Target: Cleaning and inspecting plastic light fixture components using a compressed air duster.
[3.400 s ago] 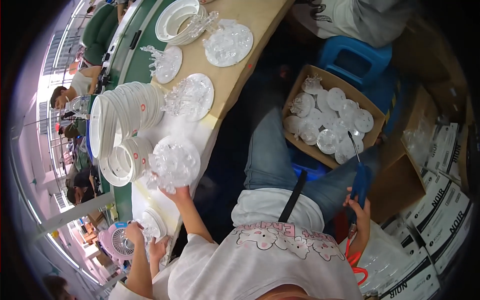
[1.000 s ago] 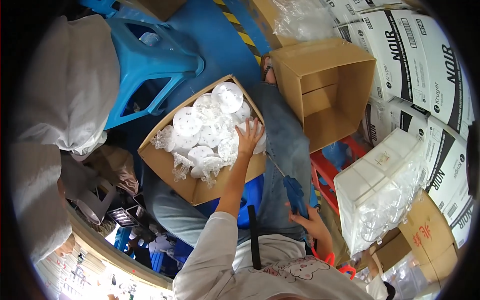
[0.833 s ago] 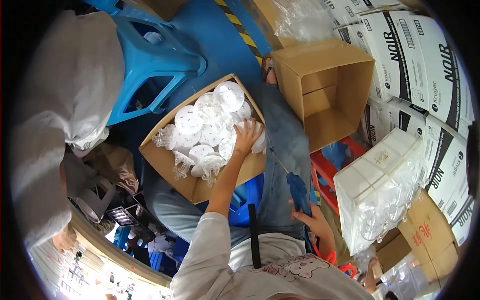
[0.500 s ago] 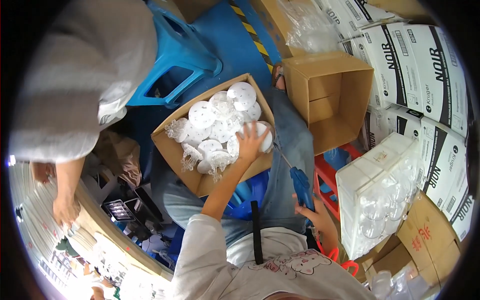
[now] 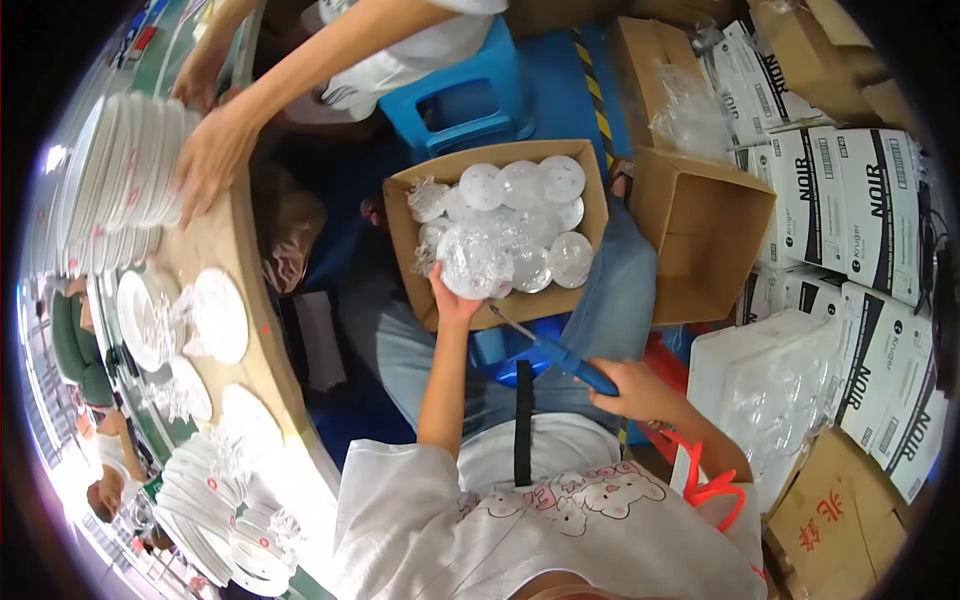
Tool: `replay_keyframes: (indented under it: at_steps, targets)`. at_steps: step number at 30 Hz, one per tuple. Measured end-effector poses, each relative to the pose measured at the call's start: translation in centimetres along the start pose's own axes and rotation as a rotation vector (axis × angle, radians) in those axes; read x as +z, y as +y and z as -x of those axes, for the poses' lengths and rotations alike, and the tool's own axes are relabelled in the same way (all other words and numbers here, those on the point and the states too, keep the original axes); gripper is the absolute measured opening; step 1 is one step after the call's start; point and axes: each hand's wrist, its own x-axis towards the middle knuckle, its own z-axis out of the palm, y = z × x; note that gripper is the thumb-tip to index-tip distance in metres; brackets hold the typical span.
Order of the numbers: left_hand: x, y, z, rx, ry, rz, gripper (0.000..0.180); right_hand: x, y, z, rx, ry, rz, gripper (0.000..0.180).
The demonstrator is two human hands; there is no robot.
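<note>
A cardboard box point(image 5: 398, 215) full of white and clear round discs point(image 5: 562, 179) rests between my knees. My left hand point(image 5: 457, 301) grips the edge of a clear-and-white round disc point(image 5: 470, 265) at the box's near side, and glossy clear plastic pieces cover much of that disc. In my right hand point(image 5: 635, 388) is a blue-handled tool point(image 5: 572, 366) with a thin metal shaft. Its tip points toward the near edge of the box, close to my left hand; I cannot tell its exact kind.
An open cardboard box point(image 5: 712, 235) stands right of my knee, beside stacked white cartons point(image 5: 870, 200). A white tray point(image 5: 725, 350) of clear domes sits nearer. To the left, a co-worker's hand point(image 5: 215, 160) touches stacked white discs point(image 5: 120, 190) on a bench point(image 5: 235, 250). A blue stool point(image 5: 465, 105) stands ahead.
My left hand moved from the box's right side to its near left and now holds a disc. The tool swung leftward toward it. My view shifted, showing more of the bench.
</note>
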Motion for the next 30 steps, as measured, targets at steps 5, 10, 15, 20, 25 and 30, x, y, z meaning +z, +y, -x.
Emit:
replay_keyframes:
  at_steps: [5, 10, 15, 20, 25, 30]
  targets:
    - [-3.1, 1.3, 1.4, 0.038, 0.086, 0.121, 0.06, 2.3, -3.2, 0.1, -0.022, 0.037, 0.043, 0.035]
    - [-3.5, 1.6, 1.4, 0.0, 0.085, 0.107, 0.063, 3.4, -4.4, -0.1, 0.068, -0.006, 0.186, 0.029]
    - [-4.1, 2.3, 1.8, -0.03, 0.045, 0.147, 0.066, 3.2, -5.2, -0.2, 0.064, 0.087, 0.205, 0.034]
    - [-4.0, 2.3, 2.2, 0.006, 0.022, 0.14, 0.065, 3.3, -5.7, -0.3, 0.043, 0.035, 0.224, 0.03]
    - [-5.4, 2.8, 2.3, 0.062, 0.051, 0.193, 0.064, 3.4, -5.4, -0.8, 0.063, 0.039, 0.159, 0.038]
    - [-5.1, 2.5, 2.2, 0.127, 0.074, 0.247, 0.065, 3.1, -3.6, -1.4, 0.045, 0.057, 0.001, 0.029]
